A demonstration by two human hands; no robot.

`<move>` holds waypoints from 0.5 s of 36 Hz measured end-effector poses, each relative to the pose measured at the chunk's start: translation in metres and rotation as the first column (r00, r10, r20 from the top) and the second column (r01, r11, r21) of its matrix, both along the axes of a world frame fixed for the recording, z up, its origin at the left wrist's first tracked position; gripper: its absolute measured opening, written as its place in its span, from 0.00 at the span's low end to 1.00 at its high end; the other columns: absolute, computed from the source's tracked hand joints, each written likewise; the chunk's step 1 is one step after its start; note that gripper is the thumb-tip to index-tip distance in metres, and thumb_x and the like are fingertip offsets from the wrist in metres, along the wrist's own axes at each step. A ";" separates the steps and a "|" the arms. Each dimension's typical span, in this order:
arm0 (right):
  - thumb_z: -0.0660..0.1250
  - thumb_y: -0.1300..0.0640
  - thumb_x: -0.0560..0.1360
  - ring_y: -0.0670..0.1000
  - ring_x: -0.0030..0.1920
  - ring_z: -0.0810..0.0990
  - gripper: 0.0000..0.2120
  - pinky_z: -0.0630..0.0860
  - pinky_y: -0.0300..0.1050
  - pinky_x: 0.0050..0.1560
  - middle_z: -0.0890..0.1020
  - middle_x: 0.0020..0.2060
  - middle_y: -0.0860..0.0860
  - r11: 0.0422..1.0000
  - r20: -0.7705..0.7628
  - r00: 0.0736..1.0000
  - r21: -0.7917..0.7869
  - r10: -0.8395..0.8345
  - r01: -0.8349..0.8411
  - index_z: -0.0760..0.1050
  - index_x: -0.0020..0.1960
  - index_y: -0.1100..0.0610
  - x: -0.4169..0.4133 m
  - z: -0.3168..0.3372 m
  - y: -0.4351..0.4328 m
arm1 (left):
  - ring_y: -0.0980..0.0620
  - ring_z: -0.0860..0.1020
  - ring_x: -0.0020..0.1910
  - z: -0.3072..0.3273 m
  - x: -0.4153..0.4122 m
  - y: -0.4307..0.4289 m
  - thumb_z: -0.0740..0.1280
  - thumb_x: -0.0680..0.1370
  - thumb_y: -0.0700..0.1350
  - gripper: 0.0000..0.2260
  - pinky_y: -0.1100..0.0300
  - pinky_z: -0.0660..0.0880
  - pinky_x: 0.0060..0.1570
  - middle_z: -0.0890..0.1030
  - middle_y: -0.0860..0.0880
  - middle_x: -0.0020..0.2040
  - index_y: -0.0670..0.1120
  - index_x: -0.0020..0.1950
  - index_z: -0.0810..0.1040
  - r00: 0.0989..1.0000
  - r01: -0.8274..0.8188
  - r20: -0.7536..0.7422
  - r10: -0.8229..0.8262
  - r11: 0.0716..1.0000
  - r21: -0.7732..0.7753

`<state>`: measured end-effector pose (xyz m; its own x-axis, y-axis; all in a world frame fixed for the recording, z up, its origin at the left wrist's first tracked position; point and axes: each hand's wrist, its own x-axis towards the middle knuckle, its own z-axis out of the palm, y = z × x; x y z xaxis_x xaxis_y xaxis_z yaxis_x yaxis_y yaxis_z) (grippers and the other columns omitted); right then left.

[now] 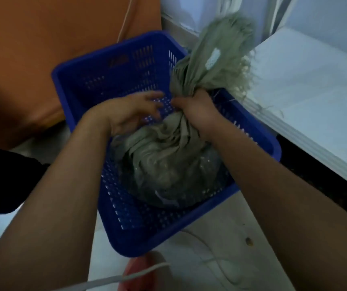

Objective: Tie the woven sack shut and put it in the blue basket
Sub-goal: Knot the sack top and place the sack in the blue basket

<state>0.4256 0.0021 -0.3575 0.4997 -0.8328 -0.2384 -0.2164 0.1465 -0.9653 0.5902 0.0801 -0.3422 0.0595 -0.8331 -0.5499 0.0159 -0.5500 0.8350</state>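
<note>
A grey-green woven sack [164,164] sits bulging inside the blue perforated basket [97,66], toward its near right side. My right hand [197,114] is clenched around the sack's gathered neck, and the loose frayed top fans upward past the basket's far right corner. My left hand [132,112] hovers just left of the neck with fingers spread, over the sack's upper folds and holding nothing. Whether the neck is tied is hidden under my right hand.
The basket rests on a pale floor. An orange surface [53,38] lies at the left and back. A white ledge [315,97] runs along the right. A white cable [126,278] crosses the floor at the bottom, near a reddish object [139,271].
</note>
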 end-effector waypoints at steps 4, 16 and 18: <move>0.68 0.63 0.77 0.49 0.51 0.84 0.11 0.82 0.45 0.50 0.85 0.51 0.52 0.995 0.027 0.999 -0.096 0.026 -0.024 0.80 0.59 0.58 0.004 -0.008 0.009 | 0.50 0.83 0.47 0.012 -0.028 -0.011 0.66 0.78 0.56 0.25 0.57 0.79 0.44 0.83 0.47 0.54 0.47 0.72 0.72 0.994 0.004 -0.109 -0.007 1.000 -0.021; 0.62 0.58 0.78 0.58 0.63 0.78 0.23 0.76 0.47 0.59 0.77 0.65 0.59 0.775 -0.525 0.847 -0.501 0.080 -0.384 0.69 0.73 0.58 0.046 -0.005 0.015 | 0.45 0.82 0.56 0.006 -0.039 -0.029 0.74 0.70 0.42 0.12 0.50 0.76 0.63 0.86 0.44 0.51 0.41 0.53 0.84 0.900 -0.415 -0.224 0.373 0.891 -0.184; 0.64 0.56 0.76 0.59 0.61 0.78 0.25 0.78 0.52 0.60 0.77 0.64 0.59 0.779 -0.547 0.834 -0.489 0.076 -0.391 0.68 0.73 0.59 0.051 -0.007 0.016 | 0.45 0.83 0.53 0.003 -0.037 -0.030 0.72 0.72 0.39 0.07 0.51 0.77 0.61 0.85 0.44 0.46 0.40 0.48 0.84 0.882 -0.452 -0.236 0.408 0.873 -0.182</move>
<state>0.4768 0.0177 -0.3645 0.6499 -0.7595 -0.0277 -0.6132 -0.5025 -0.6095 0.5528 0.0505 -0.3395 0.3571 -0.8501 -0.3870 0.3727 -0.2503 0.8936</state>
